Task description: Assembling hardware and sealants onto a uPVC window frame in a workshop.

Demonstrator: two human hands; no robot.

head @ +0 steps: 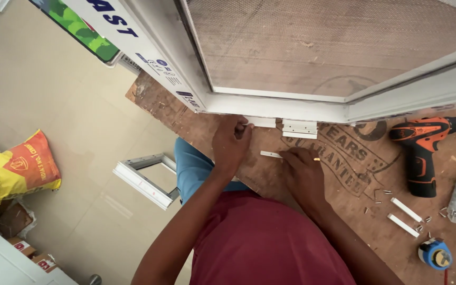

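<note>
A white hinge point(300, 128) is set against the frame point(312, 110) at the near edge of the tabletop point(344, 174). It is judged light, stiff and small, best pinched by its edges. A hinge leaf is pinched by the left hand point(231, 141); the right hand point(303, 171) is curled, its hold unclear. A drill point(423, 145) lies rightward.
</note>
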